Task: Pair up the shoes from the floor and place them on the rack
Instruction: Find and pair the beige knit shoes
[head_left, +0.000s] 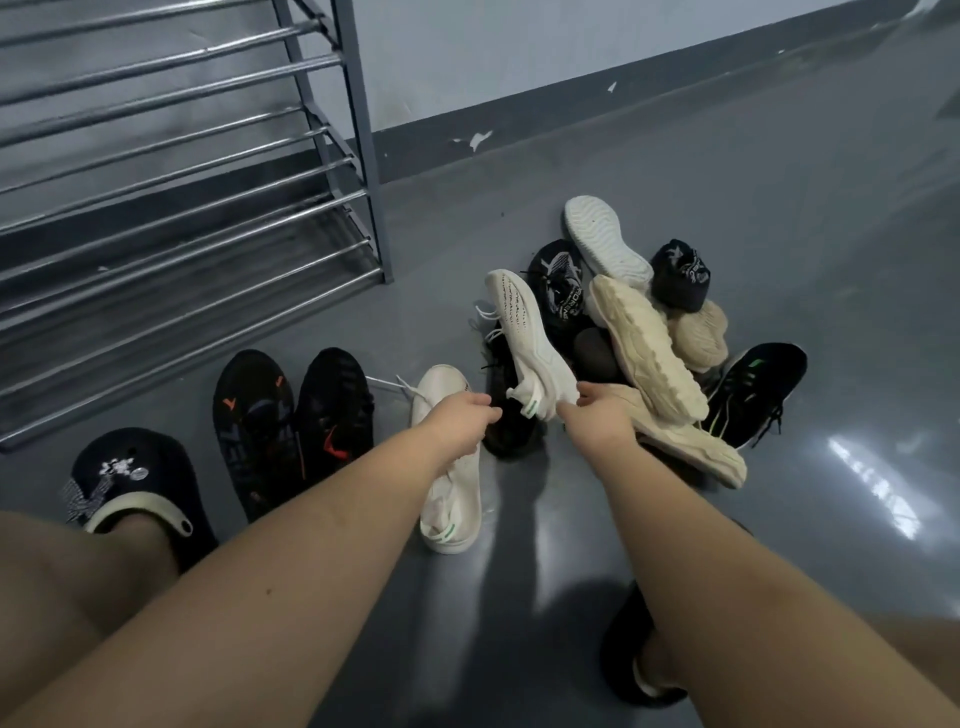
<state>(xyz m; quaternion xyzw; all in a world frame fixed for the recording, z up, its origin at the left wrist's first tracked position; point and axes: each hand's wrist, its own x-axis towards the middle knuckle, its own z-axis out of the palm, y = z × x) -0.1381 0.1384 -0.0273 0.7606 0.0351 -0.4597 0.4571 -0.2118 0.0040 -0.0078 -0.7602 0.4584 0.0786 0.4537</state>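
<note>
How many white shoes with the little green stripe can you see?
2. One white shoe lies upright on the floor beneath the left hand. The other white shoe is lifted sole-up, held at its heel by the right hand. The pile could hide others.

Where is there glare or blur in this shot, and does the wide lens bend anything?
Head view: bright glare streaks on the glossy floor at right; soft shadows under both forearms; the rack rails and wall base curve from wide-angle distortion; the lifted white sneaker and hands look slightly soft.
</note>
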